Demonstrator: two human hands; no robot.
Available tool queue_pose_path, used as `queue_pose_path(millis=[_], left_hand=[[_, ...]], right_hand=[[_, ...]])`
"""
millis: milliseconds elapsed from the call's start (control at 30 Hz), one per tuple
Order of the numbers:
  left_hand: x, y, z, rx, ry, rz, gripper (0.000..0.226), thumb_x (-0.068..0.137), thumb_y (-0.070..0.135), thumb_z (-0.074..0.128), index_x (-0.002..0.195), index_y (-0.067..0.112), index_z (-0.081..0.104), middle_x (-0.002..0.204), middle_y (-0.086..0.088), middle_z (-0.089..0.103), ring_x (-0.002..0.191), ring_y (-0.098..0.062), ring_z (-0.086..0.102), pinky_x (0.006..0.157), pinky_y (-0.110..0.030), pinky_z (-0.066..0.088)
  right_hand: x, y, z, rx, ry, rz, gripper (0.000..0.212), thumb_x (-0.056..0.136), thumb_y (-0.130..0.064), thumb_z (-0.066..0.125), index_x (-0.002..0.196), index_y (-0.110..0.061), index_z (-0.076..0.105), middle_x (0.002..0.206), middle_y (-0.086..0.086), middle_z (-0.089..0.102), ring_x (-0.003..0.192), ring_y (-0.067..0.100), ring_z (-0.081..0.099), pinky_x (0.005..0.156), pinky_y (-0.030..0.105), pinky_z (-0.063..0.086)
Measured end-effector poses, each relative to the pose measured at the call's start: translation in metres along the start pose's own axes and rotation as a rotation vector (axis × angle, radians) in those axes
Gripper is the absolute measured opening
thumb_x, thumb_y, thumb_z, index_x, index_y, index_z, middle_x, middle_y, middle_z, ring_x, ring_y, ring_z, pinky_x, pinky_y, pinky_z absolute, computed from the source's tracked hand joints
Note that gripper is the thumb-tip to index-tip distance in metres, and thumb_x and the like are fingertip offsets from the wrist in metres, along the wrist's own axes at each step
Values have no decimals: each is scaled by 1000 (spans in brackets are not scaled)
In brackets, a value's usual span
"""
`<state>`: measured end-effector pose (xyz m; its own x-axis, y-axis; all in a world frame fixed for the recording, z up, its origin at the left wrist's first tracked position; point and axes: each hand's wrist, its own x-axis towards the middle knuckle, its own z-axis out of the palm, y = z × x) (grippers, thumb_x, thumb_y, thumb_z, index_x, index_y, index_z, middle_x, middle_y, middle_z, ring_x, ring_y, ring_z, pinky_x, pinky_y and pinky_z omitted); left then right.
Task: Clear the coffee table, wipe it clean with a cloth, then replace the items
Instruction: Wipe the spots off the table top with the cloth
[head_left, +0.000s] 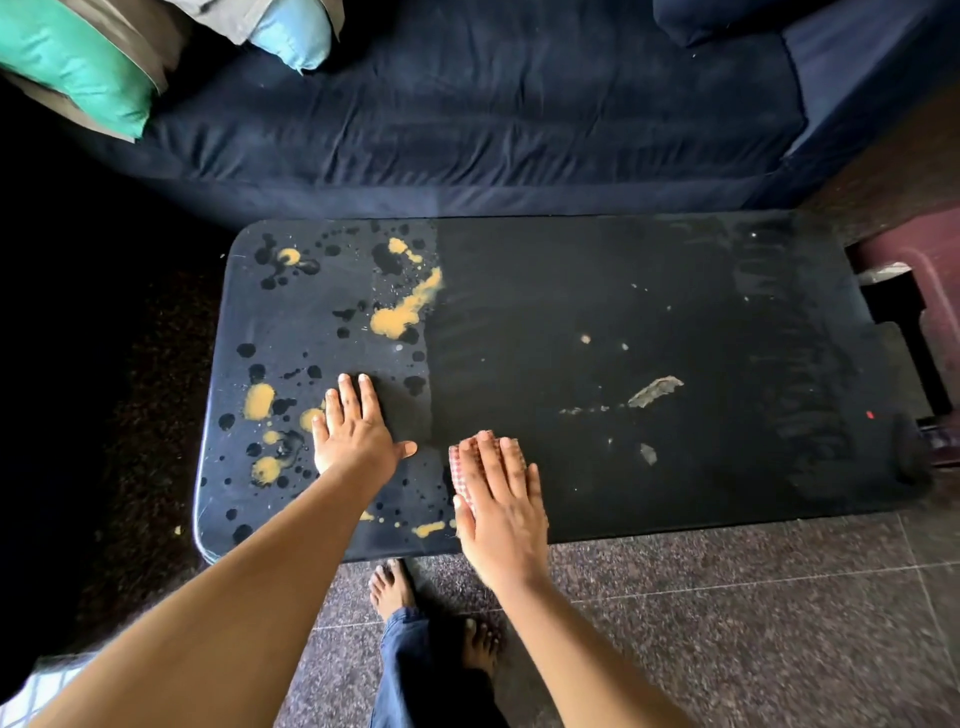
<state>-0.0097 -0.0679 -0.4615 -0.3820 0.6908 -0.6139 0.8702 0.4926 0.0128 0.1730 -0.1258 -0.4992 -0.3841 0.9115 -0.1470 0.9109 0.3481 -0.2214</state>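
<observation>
The black coffee table fills the middle of the view and carries no items. Its left part is spattered with yellow-orange stains and dark droplets. My left hand lies flat on the table among the stains, fingers straight and spread. My right hand presses flat on a red-and-white checked cloth near the front edge; only the cloth's left rim shows from under the fingers. Pale scraps of debris lie on the right half.
A dark blue sofa runs along the table's far side, with green and light blue cushions at its left end. A maroon piece of furniture stands at the table's right end. My bare feet stand on the speckled tiled floor.
</observation>
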Motion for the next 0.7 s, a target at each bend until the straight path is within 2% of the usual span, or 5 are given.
queue_pose_path(millis=[67,300,467,567,700], left_hand=[[-2,0,1,-12,10,9,102,89,55,52,148,14,-21,157,-7,-22,146,-26,-13,119,-44,0],[-23,-1,17,-31,186,132,83,98,45,39,149,17,-21,158,-1,-21,146,-22,-15,120,-41,-1],[-35,-14,34,3,277,267,66,101,36,36,153,23,-3,160,3,-8,148,-18,-7,119,-37,5],[-37,-21,39,35,270,307,62,101,38,34,153,26,2,160,5,-3,148,-16,-2,119,-35,7],[-38,-22,39,31,250,313,62,101,39,32,153,26,0,160,6,-3,148,-16,-1,118,-35,8]], right_hand=[[1,22,-2,-52,-12,-41,63,86,-39,37,147,-26,28,156,-3,25,142,24,27,110,53,30],[-8,32,-3,-24,20,329,63,87,-39,30,147,-19,31,155,4,28,141,31,27,110,52,30],[-18,-27,6,18,0,15,60,87,-38,39,146,-26,33,154,1,29,141,29,27,111,50,28],[-20,-6,5,-26,-22,-97,61,88,-39,42,147,-28,30,155,-4,26,142,24,26,111,50,29],[-28,48,0,-74,-11,126,62,88,-39,37,148,-23,31,155,-1,26,141,26,27,108,53,33]])
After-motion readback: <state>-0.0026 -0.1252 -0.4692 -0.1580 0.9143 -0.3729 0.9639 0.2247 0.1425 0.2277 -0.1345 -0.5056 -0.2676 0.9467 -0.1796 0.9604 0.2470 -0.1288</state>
